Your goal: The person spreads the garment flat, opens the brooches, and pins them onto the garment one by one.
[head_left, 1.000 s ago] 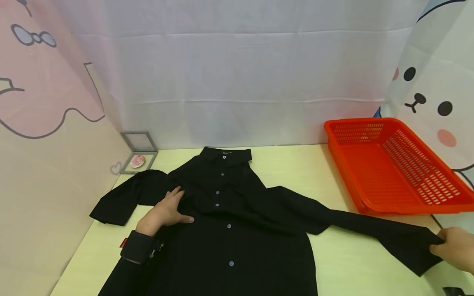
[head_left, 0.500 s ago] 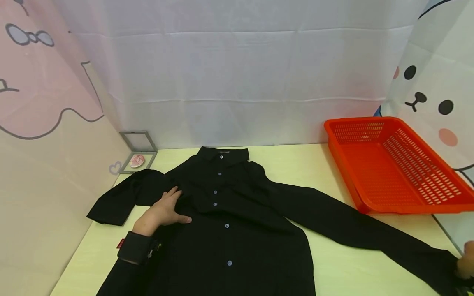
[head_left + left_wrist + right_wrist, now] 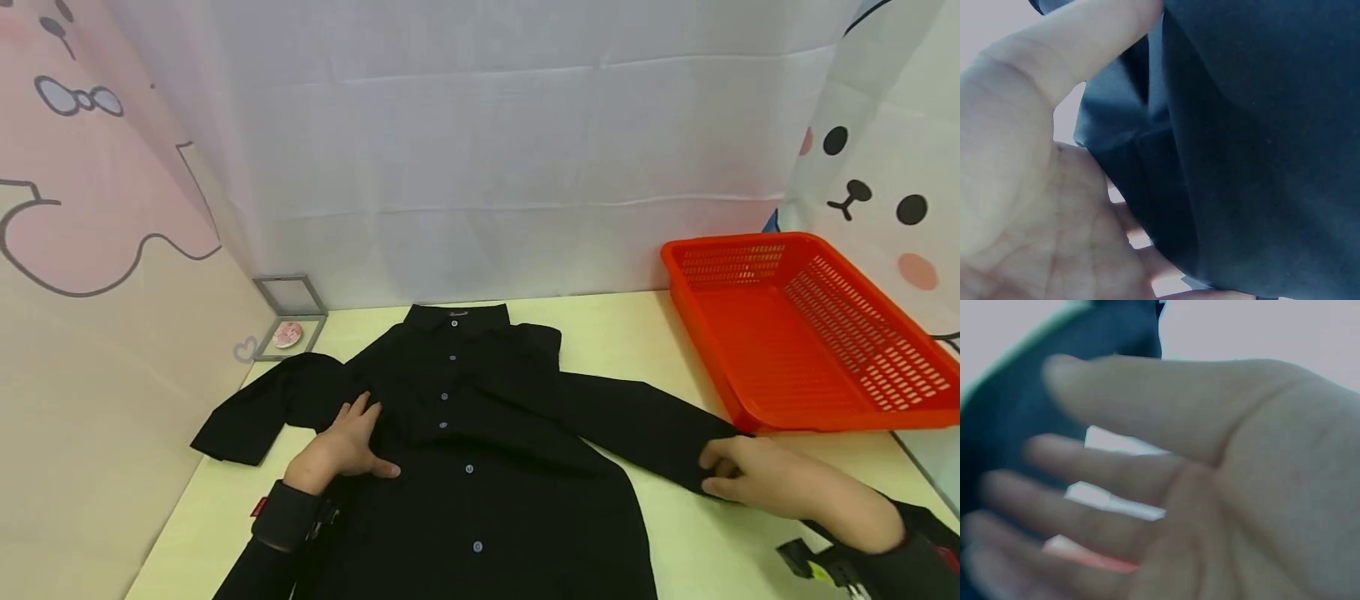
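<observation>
A black button-up shirt lies front up, its collar toward the back wall. My left hand rests on the chest near the shirt's left-side armhole, fingers extended and thumb spread. In the left wrist view a fold of dark cloth covers part of those fingers. Over the middle of the right-side sleeve is my right hand, its thumb and fingers apart in the right wrist view. That sleeve stretches toward the lower right, partly hidden under my forearm. The left-side sleeve is bent outward.
A red plastic basket stands at the back right, close behind the stretched sleeve. At the back left corner is a grey frame with a small pink round item. Printed curtains enclose the pale yellow table.
My right hand gripped the cuff and drew the sleeve out to the lower right, straightening it. Now it has released the cuff and moved left over the sleeve. My left hand stays put.
</observation>
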A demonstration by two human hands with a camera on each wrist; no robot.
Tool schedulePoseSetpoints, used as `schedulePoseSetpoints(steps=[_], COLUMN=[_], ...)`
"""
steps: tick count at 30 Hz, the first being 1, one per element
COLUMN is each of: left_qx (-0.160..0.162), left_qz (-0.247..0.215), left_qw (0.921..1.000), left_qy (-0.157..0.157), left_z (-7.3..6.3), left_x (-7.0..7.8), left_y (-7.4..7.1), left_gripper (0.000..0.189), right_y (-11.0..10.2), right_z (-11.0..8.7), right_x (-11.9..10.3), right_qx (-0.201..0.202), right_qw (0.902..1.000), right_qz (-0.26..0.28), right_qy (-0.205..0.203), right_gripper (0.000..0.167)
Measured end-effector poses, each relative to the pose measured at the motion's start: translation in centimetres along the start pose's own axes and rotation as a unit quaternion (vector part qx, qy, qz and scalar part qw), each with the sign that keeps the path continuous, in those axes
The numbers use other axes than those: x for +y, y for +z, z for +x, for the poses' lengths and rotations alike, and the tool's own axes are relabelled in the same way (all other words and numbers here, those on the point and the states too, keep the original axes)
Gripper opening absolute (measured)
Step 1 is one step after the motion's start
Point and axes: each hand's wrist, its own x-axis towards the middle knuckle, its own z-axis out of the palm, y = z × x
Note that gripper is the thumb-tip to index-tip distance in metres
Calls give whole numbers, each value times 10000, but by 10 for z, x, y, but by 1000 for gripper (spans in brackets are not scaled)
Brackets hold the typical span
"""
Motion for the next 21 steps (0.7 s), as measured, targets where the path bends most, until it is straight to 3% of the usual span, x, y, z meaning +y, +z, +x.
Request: schedulePoseSetpoints(steps=[3, 7, 10, 12, 15, 18, 21], left_qx=[-59, -139, -233, -256, -249, -221, -188], left_qz=[57, 60, 16, -8, -44, -66, -46], left_qw=[9999, 9998, 9997, 9996, 9997, 9997, 9998], left_qy=[-77, -119, -102, -92, -53, -54, -84], left_z=[-6, -10, -11, -11, -10, -10, -11], left_x=[5, 9, 10, 11, 12, 12, 10], left_y=[4, 7, 9, 10, 12, 12, 10], left_gripper=[115, 116, 117, 117, 117, 117, 117], right_y=[3, 5, 7, 7, 8, 8, 6], right_z=[27, 67, 95, 110, 124, 129, 131], right_x=[-32, -60, -70, -74, -76, -74, -69], right_qx=[432, 879, 855, 612, 203, -95, -107], right_qw=[9959, 9821, 9712, 9681, 9723, 9803, 9825], right_qz=[-426, -870, -1149, -1264, -1469, -1644, -1782], right_qy=[-678, -1422, -1904, -2077, -1809, -1088, -526], right_gripper=[19, 17, 20, 26, 33, 48, 63])
